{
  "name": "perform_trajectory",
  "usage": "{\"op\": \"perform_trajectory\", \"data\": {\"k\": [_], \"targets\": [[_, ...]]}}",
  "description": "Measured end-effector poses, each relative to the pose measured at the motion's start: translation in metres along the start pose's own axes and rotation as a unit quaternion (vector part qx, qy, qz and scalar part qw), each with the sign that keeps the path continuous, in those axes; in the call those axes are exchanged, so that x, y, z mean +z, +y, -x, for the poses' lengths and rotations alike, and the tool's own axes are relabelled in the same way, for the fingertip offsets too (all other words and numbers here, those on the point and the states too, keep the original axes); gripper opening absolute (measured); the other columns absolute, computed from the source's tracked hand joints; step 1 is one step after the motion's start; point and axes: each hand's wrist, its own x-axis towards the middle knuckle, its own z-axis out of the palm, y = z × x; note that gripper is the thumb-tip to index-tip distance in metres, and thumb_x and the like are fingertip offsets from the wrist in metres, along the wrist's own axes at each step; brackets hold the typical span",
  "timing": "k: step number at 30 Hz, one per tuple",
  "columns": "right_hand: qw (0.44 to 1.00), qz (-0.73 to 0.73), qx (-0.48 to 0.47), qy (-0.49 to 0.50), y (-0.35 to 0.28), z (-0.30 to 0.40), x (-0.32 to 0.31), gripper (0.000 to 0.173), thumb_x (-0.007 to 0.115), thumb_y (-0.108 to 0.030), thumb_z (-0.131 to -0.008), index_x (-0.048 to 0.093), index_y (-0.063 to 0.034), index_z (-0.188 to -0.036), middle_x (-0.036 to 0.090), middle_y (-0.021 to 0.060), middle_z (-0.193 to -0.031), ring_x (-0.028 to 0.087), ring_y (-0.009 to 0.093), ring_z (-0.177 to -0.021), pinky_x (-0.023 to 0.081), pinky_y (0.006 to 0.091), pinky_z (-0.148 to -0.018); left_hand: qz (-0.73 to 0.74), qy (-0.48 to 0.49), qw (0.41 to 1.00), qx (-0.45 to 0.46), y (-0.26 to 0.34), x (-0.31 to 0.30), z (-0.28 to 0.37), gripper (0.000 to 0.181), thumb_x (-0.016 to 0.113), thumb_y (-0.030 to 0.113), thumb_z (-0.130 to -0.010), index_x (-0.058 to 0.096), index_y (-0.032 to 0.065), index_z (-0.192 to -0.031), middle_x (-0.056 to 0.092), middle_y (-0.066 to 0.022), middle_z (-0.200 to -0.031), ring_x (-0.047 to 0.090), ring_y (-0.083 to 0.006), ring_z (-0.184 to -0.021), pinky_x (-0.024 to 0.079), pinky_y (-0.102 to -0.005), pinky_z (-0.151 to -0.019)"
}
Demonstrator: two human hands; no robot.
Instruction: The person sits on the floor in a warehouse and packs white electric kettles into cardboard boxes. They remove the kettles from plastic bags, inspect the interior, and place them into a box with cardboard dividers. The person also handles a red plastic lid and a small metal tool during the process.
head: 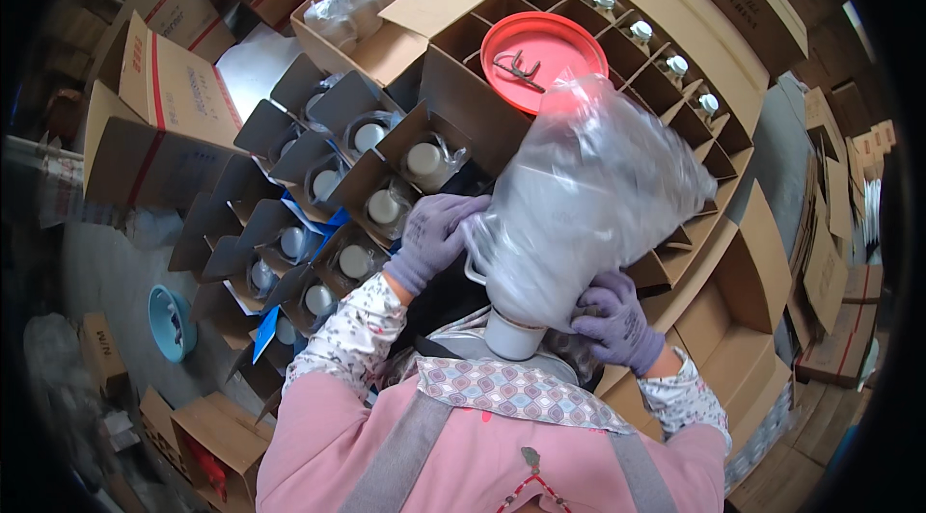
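A clear plastic bag (586,187) hangs over most of a large white flask (515,334), whose rounded end near my chest is uncovered. My left hand (440,238), in a purple knit glove, grips the bag's edge beside the flask's white handle (474,268). On the other side my right hand (616,321), gloved alike, pinches the bag's edge near the flask. Beyond the bag, a red round plastic lid or tray (546,43) with a metal hook-like tool (519,70) on it rests on a divided carton (738,126).
White-capped flasks (369,138) stand in cardboard dividers on the left. Silver-capped glass refills (641,30) line the divided carton's far side. An open carton (745,310) lies at right, a blue basin (172,323) on the floor at left. Stacked cartons (173,101) surround the area.
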Motion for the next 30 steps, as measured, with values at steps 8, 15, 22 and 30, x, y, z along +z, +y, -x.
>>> {"op": "perform_trajectory", "data": {"k": [8, 15, 22, 30], "targets": [[0.993, -0.076, 0.068, -0.068, -0.039, -0.059, -0.085, 0.02, 0.071, -0.021, -0.071, 0.066, -0.0087, -0.086, 0.066, 0.0075, -0.089, 0.062, 0.028, -0.087, 0.047, 0.0423, -0.076, -0.181, -0.026, 0.982, 0.046, 0.075, -0.032, 0.142, 0.043, 0.064, 0.021, -0.068, 0.063, 0.0142, -0.11, 0.059, 0.0009, -0.09, 0.059, -0.0179, -0.089, 0.046, -0.0377, -0.086], [0.919, 0.061, -0.143, -0.361, 0.001, -0.19, -0.011, 0.045, 0.073, -0.041, -0.067, 0.066, -0.0163, -0.103, 0.063, 0.0132, -0.104, 0.058, 0.031, -0.1, 0.039, 0.048, -0.091, -0.189, 0.056, 0.979, 0.058, 0.117, -0.054, 0.14, 0.029, 0.06, 0.018, -0.078, 0.067, 0.0126, -0.105, 0.062, -0.0001, -0.095, 0.059, -0.0181, -0.092, 0.048, -0.0381, -0.088], [0.937, 0.0, -0.139, -0.319, 0.011, -0.247, -0.042, 0.032, 0.077, -0.038, -0.066, 0.063, -0.0097, -0.066, 0.058, 0.0069, -0.056, 0.058, 0.024, -0.054, 0.043, 0.0373, -0.057, -0.2, 0.155, 0.95, -0.186, 0.09, -0.104, 0.177, 0.026, 0.07, 0.019, -0.078, 0.068, 0.0133, -0.104, 0.065, -0.0035, -0.085, 0.063, -0.0225, -0.084, 0.049, -0.0377, -0.08], [0.878, -0.396, 0.05, -0.264, 0.014, -0.38, -0.001, 0.025, 0.065, -0.021, -0.089, 0.063, 0.0009, -0.102, 0.066, 0.0089, -0.094, 0.064, 0.018, -0.089, 0.053, 0.0337, -0.078, -0.459, -0.019, 0.716, -0.526, -0.151, -0.26, 0.216, 0.045, 0.05, 0.044, -0.091, 0.051, 0.0255, -0.132, 0.062, -0.0072, -0.11, 0.057, -0.0244, -0.105, 0.043, -0.0389, -0.09]]}}
